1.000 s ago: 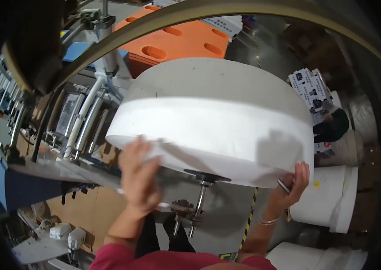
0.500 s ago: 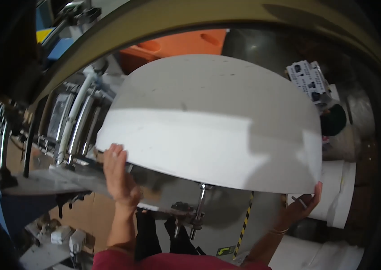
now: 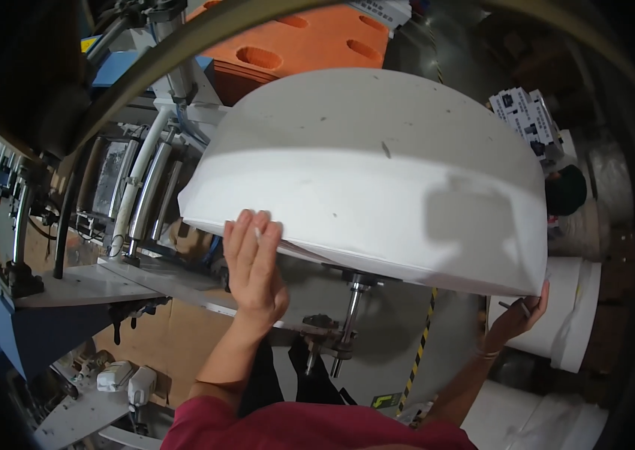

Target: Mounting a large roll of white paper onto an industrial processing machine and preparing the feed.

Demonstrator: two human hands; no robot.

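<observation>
A very large white roll [image 3: 377, 172] of paper-like material fills the middle of the view, lying flat above a metal spindle [image 3: 351, 300]. My left hand [image 3: 254, 262] is pressed flat against its lower left edge, fingers together and pointing up. My right hand [image 3: 520, 315] cups the roll's lower right corner from beneath, with a small dark thing between its fingers. The roll hides most of what lies under it.
A grey machine with metal rollers and white tubes [image 3: 137, 195] stands at the left. An orange block with holes [image 3: 295, 45] sits behind the roll. More white rolls [image 3: 565, 315] stand at the right. Yellow-black tape [image 3: 422, 337] marks the floor.
The roll has dropped lower and shifted right in view. My left hand slid right along its lower edge; my right hand stays under the right corner.
</observation>
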